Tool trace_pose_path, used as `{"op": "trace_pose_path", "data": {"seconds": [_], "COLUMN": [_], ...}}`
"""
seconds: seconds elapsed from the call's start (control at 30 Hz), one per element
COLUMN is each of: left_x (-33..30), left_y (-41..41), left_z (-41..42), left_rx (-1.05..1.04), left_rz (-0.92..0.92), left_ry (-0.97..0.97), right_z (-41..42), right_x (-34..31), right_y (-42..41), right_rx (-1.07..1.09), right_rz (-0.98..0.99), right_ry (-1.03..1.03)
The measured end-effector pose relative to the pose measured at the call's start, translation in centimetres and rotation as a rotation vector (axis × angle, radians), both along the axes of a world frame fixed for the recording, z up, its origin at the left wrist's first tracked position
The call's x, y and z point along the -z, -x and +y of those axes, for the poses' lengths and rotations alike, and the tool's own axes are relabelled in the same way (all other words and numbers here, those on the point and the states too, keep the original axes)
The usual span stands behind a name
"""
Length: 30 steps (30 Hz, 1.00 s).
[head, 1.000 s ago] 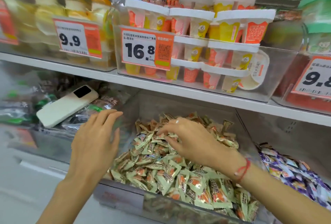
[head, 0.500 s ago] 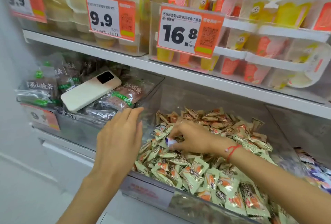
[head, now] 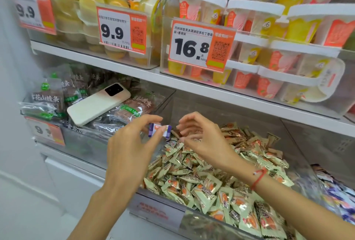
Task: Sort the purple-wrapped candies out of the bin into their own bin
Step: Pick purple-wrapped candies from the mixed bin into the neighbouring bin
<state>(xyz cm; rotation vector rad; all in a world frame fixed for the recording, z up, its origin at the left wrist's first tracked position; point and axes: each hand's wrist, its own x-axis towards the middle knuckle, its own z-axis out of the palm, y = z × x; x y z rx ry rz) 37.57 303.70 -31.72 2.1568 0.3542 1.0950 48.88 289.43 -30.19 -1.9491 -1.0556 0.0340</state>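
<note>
pinching purple-wrapped candy (head: pixel 160 130) between left hand (head: pixel 128 149) thumb and fingertips, above bin of green candies (head: pixel 215 178), right hand (head: pixel 203 139) just beside it, fingers loosely curled, holding nothing

Left hand (head: pixel 132 143): raised from the lower left on a bare forearm, back of the hand toward the camera, thumb and forefinger closed in a pinch grip at the upper right, remaining fingers loosely curved behind. Right hand (head: pixel 203 139): entering from the lower right on a bare forearm, palm turned leftward and downward, fingers (head: pixel 184 124) spread and gently curled, holding nothing. A red cord bracelet circles the right wrist. The two hands stand near each other, fingertips facing, not touching.
</note>
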Motion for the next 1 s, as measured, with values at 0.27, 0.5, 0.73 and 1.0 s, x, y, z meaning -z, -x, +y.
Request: {"op": "trace_pose_path", "data": {"seconds": [0.27,0.5,0.73,1.0], "left_x": [0.8,0.8,1.0,1.5], "left_y": [0.0,0.1,0.3,0.1], "left_z": [2.2,2.1,1.9,1.3], "left_rx": [0.031,0.005,-0.067,-0.062], "left_rz": [-0.067,-0.049,0.027,0.036], "left_ry": [0.022,-0.011,-0.009,-0.053], "right_z": [6.0,5.5,-1.9,2.1], "right_x": [4.7,4.0,1.2,1.5], "right_y": [-6.2,-6.5,-1.5,-3.5], "right_rx": [0.033,-0.097,-0.254,-0.076], "right_rz": [-0.416,-0.248,-0.365,-0.302], "right_ry": [1.04,0.958,0.931,0.658]}}
